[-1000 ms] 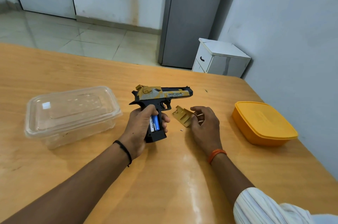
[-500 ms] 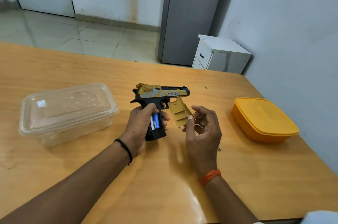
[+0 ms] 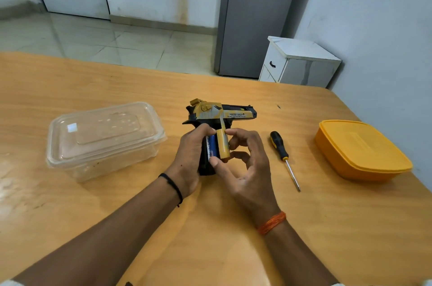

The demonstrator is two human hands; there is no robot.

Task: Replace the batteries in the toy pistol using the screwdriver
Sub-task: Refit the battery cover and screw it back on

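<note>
A black and yellow toy pistol [image 3: 224, 114] stands upright on the wooden table [image 3: 93, 192], barrel pointing right. My left hand [image 3: 189, 157] grips its handle, where a blue battery [image 3: 212, 146] shows in the open compartment. My right hand [image 3: 243, 162] pinches the yellow battery cover [image 3: 222, 145] between thumb and fingertips and holds it edge-on against the handle beside the battery. A screwdriver [image 3: 281, 155] with a black and yellow handle lies on the table just right of my right hand, tip toward me.
A clear plastic container [image 3: 102, 138] with its lid on sits to the left of the pistol. A closed orange box [image 3: 360, 150] sits at the right near the wall. A white cabinet [image 3: 299, 61] and a grey fridge [image 3: 254, 17] stand beyond the table.
My right hand lifted the yellow cover off the table and brought it left against the pistol's handle. The screwdriver, hidden before under that hand, now shows. My left hand kept its grip.
</note>
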